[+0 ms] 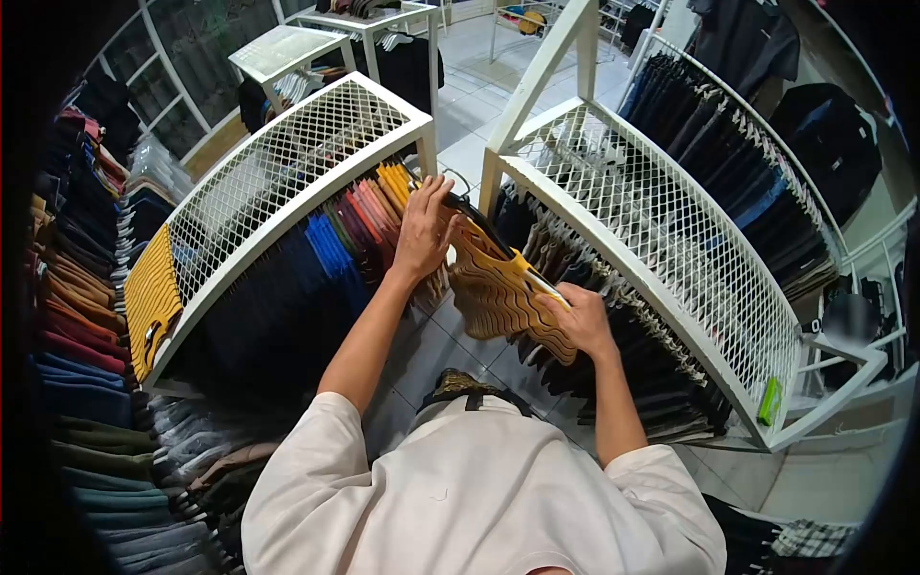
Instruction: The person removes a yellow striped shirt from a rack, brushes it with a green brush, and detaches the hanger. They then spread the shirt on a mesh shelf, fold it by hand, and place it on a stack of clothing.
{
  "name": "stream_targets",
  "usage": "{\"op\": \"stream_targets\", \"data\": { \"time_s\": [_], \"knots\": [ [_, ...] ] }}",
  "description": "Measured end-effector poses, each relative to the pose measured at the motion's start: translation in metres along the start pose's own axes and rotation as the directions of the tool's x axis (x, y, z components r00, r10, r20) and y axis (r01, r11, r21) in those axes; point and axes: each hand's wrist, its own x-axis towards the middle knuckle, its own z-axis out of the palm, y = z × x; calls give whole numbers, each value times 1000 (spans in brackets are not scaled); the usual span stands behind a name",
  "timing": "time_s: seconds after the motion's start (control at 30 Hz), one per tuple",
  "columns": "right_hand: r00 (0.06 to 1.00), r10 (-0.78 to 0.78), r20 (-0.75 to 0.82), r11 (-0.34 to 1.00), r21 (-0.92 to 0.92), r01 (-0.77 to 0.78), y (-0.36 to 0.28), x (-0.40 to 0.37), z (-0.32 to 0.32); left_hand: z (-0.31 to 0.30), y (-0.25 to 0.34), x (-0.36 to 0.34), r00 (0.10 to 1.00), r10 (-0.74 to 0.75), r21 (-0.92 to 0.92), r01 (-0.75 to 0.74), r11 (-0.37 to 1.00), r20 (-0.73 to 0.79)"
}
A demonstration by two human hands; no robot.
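Note:
A yellow-brown garment with dark wavy stripes (489, 299) hangs on a dark hanger (484, 228) between the two racks. My right hand (577, 321) is closed on the garment at its lower right shoulder, where a pale strip shows. My left hand (425, 230) is at the upper end of the hanger, beside the yellow clothes (394, 186) on the left rack; its fingers are bent over the hanger's top, and their exact hold is partly hidden. The hanger's metal hook (458, 180) points up past my left fingers.
White mesh-topped racks stand left (287, 153) and right (661, 230), with clothes hanging beneath. A yellow striped garment (151, 297) lies over the left rack's near end. A green object (770, 401) rests on the right rack. More clothes (81, 345) line the far left.

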Motion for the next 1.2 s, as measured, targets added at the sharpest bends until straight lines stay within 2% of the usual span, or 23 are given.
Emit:
{"op": "stream_targets", "data": {
  "time_s": [0.07, 0.13, 0.2, 0.27, 0.3, 0.33, 0.4, 0.43, 0.47, 0.5, 0.53, 0.57, 0.67, 0.73, 0.8, 0.87, 0.9, 0.93, 1.0, 1.07, 1.1, 1.13, 1.2],
  "knots": [
    [998, -25, -54, 1000, 8, 26, 3, -14, -19, -2, 19, 9, 999, 31, 13, -31, 999, -10],
    [999, 40, -20, 998, 50, -39, 1, -29, -44, -5, 38, 19, 993, 95, -36, -93, 995, 66],
    [996, 66, -55, 996, 70, -62, -2, -47, -68, -4, 63, 29, 992, 125, -49, -124, 991, 16],
    [981, 73, -179, 997, -3, -75, -11, -67, -95, -4, 85, 39, 976, 215, -206, -206, 957, 23],
    [962, 134, -237, 990, -3, -139, -10, -79, -107, -6, 101, 44, 980, 199, -254, -187, 949, 22],
    [935, 195, -296, 979, 0, -204, -10, -89, -118, -6, 114, 50, 977, 210, -267, -196, 944, 26],
    [881, 184, -436, 970, -62, -234, -18, -108, -140, -4, 144, 62, 961, 278, -374, -252, 893, 16],
    [855, 101, -509, 969, -146, -201, -18, -116, -150, -6, 165, 68, 975, 215, -493, -161, 855, 55],
    [817, 16, -576, 955, -233, -183, -19, -126, -160, -6, 179, 74, 968, 243, -519, -176, 836, 64],
    [779, 62, -623, 960, -177, -218, -25, -136, -168, -3, 194, 79, 966, 247, -530, -170, 831, 77],
    [756, -26, -654, 950, -252, -185, -28, -143, -178, 1, 211, 86, 963, 255, -546, -166, 821, 91],
    [727, -11, -686, 947, -240, -212, -28, -153, -186, 2, 228, 92, 953, 245, -561, -107, 821, 176],
    [636, -48, -770, 918, -285, -276, -26, -181, -205, 14, 269, 107, 909, 323, -682, -62, 729, 262],
    [571, -57, -819, 896, -294, -333, -30, -200, -217, 18, 298, 116, 870, 381, -689, -68, 722, 314],
    [536, 0, -844, 901, -233, -366, -19, -223, -227, 17, 329, 122, 804, 436, -689, -46, 723, 404],
    [493, -1, -870, 928, -185, -323, -3, -235, -228, 30, 354, 126, 770, 499, -729, -65, 681, 398],
    [491, 8, -871, 928, -176, -328, 3, -240, -228, 41, 363, 129, 750, 479, -687, -45, 725, 456],
    [501, 101, -860, 930, -97, -353, 5, -249, -230, 52, 373, 130, 733, 449, -636, -28, 771, 512],
    [507, 222, -833, 944, 53, -326, 36, -270, -240, 81, 378, 121, 755, 477, -707, -26, 707, 450],
    [396, 247, -884, 963, 177, -204, 80, -290, -258, 94, 386, 114, 764, 467, -685, -44, 727, 446],
    [314, 269, -910, 919, 146, -367, 77, -292, -268, 98, 389, 110, 760, 456, -676, -31, 737, 463],
    [295, 275, -915, 822, 64, -566, 99, -301, -280, 96, 392, 107, 758, 453, -670, -28, 742, 470],
    [334, 199, -921, 661, -126, -740, 124, -308, -286, 90, 394, 107, 705, 353, -623, 161, 765, 615]
  ]
}}
